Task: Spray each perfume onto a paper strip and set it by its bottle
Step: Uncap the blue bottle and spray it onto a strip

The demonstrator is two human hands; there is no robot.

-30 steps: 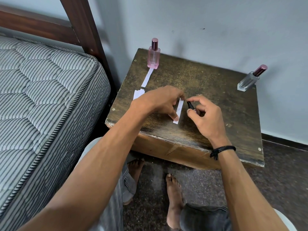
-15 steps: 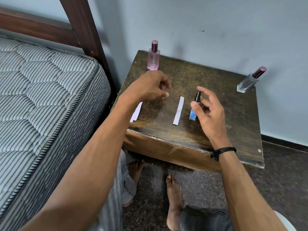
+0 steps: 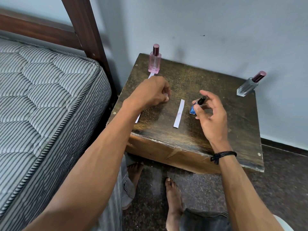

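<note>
Dark wooden tabletop (image 3: 200, 75), worn at the near edge.
- Pink perfume bottle (image 3: 155, 61) upright at the 11 o'clock corner. A paper strip end (image 3: 151, 75) shows just at its 6 o'clock.
- Clear bottle (image 3: 246, 88) with a maroon cap at the 2 o'clock corner, well apart from the rest.
- Blue bottle (image 3: 193, 110) with a black cap near the centre. The right hand (image 3: 210, 114) grips it, thumb against the glass and forefinger curled over the cap.
- White strip (image 3: 179, 113) lies flat at the blue bottle's 9 o'clock, just beside it, not touching.
- Left hand (image 3: 152, 92) is further toward 9 o'clock, fingers curled under. Cannot tell if it holds anything. Another strip (image 3: 138, 118) pokes out by its wrist.
- Striped mattress (image 3: 41, 97) is off the tabletop's 9 o'clock side.
</note>
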